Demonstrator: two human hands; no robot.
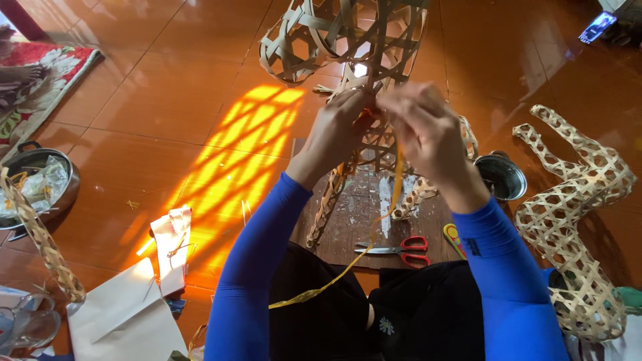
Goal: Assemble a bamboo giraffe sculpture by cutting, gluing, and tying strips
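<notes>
A large open-weave bamboo frame (348, 33) stands in front of me on the red tiled floor. My left hand (341, 127) and my right hand (421, 127) are raised together at its lower part, fingers pinched on the weave. A thin yellow strip (348, 267) hangs from between my hands down to my lap. Both arms wear blue sleeves. Which fingers hold the strip is hard to tell.
Red-handled scissors (404, 249) lie on a dark board (348, 227) by my knees. A woven bamboo animal shape (575, 200) stands at right, near a steel pot (501, 177). At left are a metal bowl (40, 180), a woven strip (47, 247) and paper sheets (127, 314).
</notes>
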